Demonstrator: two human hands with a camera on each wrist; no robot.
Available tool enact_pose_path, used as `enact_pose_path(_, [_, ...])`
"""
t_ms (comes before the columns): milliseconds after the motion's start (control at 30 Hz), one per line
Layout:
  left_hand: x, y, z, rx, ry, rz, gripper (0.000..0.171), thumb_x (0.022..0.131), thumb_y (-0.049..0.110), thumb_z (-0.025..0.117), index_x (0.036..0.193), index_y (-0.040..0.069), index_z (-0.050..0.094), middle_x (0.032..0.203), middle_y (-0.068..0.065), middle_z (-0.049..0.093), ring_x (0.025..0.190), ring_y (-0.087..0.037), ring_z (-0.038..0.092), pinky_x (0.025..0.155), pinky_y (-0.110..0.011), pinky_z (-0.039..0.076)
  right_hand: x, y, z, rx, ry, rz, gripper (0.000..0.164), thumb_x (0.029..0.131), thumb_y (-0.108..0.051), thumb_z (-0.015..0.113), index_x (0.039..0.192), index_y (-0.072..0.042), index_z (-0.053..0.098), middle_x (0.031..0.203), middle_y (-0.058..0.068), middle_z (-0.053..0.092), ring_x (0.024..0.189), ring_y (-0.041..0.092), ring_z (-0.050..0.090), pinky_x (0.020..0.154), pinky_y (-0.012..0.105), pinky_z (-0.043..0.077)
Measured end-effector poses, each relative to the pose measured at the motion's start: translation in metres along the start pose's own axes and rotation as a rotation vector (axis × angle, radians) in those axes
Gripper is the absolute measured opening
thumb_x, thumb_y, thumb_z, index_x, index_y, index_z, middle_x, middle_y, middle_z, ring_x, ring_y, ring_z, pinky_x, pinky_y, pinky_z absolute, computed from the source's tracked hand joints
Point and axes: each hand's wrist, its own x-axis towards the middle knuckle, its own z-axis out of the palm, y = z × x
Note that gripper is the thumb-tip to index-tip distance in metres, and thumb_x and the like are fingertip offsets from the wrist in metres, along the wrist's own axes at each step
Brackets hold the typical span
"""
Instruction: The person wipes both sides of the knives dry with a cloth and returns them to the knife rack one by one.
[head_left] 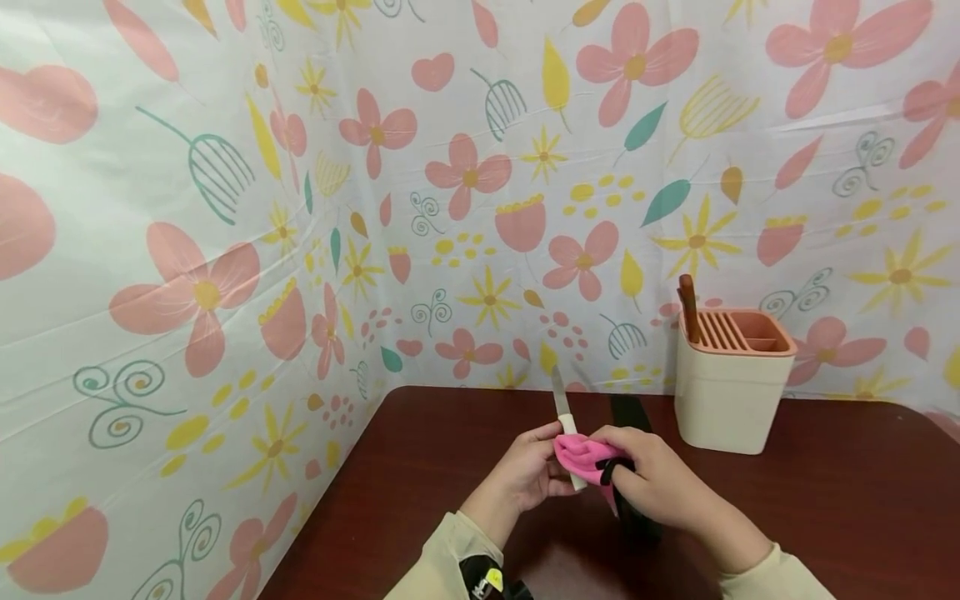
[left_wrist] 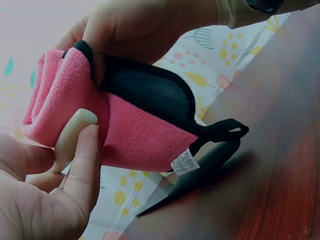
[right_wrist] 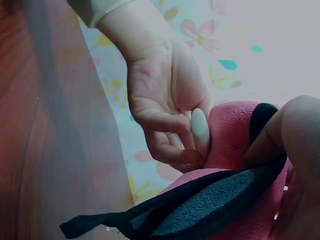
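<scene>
The paring knife (head_left: 567, 423) is at the lower centre of the head view, blade (head_left: 561, 393) toward the top. The left hand (head_left: 527, 469) pinches its pale handle (left_wrist: 75, 132); the right hand (head_left: 656, 475) grips the folded pink cloth (head_left: 579, 452) against it. Expect a light, rigid knife, possibly slippery; hold by the handle only. Expect soft, pliable cloth; hold at the fold.

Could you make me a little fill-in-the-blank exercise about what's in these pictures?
1. The left hand holds a knife, and the right hand grips a cloth that is mainly ____.
2. That cloth is edged in ____.
3. In the head view, the cream holder stands to the ____ of both hands.

Missing words: pink; black; right.
</scene>
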Motion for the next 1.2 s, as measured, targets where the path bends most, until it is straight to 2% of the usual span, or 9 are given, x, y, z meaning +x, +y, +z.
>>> enact_pose_path(300, [-0.002, -0.002, -0.003, -0.015, 0.044, -0.009, 0.057, 0.104, 0.020, 0.058, 0.156, 0.007, 0.040, 0.106, -0.003, 0.077, 0.081, -0.013, 0.075, 0.063, -0.031, 0.061, -0.008, -0.006, 0.001, 0.076, -0.057, -0.027, 0.057, 0.074, 0.013, 0.057, 0.103, -0.035, 0.068, 0.084, -0.016, 0.062, 0.079, 0.001, 0.053, 0.067, 0.021, 0.044])
enact_pose_path(467, [-0.003, -0.001, -0.003, -0.018, 0.022, -0.020, 0.057, 0.105, 0.022, 0.058, 0.157, 0.009, 0.040, 0.106, -0.005, 0.075, 0.081, -0.009, 0.074, 0.066, -0.031, 0.062, -0.011, -0.009, -0.004, 0.109, -0.106, -0.044, 0.058, 0.074, 0.013, 0.057, 0.105, -0.034, 0.068, 0.086, -0.016, 0.062, 0.079, 0.000, 0.055, 0.066, 0.021, 0.045])
enact_pose_path(667, [0.001, 0.001, -0.001, -0.014, 0.007, 0.010, 0.053, 0.104, 0.021, 0.059, 0.154, 0.010, 0.045, 0.098, -0.003, 0.075, 0.074, -0.008, 0.070, 0.058, -0.028, 0.059, -0.011, -0.010, -0.014, 0.145, -0.169, -0.069, 0.056, 0.077, 0.014, 0.056, 0.107, -0.032, 0.066, 0.084, -0.016, 0.063, 0.076, -0.001, 0.057, 0.066, 0.020, 0.047])
enact_pose_path(933, [0.001, -0.003, 0.000, 0.015, -0.019, 0.003, 0.049, 0.104, 0.020, 0.058, 0.152, 0.011, 0.048, 0.103, -0.006, 0.075, 0.072, -0.009, 0.070, 0.059, -0.031, 0.060, -0.011, -0.007, -0.031, 0.238, -0.291, -0.068, 0.045, 0.086, 0.010, 0.059, 0.111, -0.028, 0.069, 0.091, -0.012, 0.069, 0.083, 0.002, 0.062, 0.072, 0.022, 0.051])
enact_pose_path(1067, [0.000, -0.002, -0.001, 0.012, -0.029, -0.001, 0.049, 0.105, 0.021, 0.058, 0.151, 0.010, 0.048, 0.099, -0.004, 0.073, 0.073, -0.011, 0.072, 0.060, -0.032, 0.060, -0.009, 0.001, -0.041, 0.253, -0.255, -0.008, 0.044, 0.088, 0.009, 0.058, 0.111, -0.026, 0.070, 0.096, -0.009, 0.072, 0.084, 0.004, 0.064, 0.072, 0.024, 0.053])
enact_pose_path(1200, [0.001, -0.002, 0.002, 0.025, -0.038, -0.008, 0.051, 0.104, 0.022, 0.058, 0.152, 0.010, 0.047, 0.097, -0.003, 0.072, 0.074, -0.013, 0.071, 0.059, -0.032, 0.060, -0.007, 0.011, -0.048, 0.230, -0.114, 0.098, 0.038, 0.091, 0.007, 0.058, 0.115, -0.021, 0.069, 0.099, 0.000, 0.070, 0.084, 0.006, 0.063, 0.070, 0.025, 0.053])
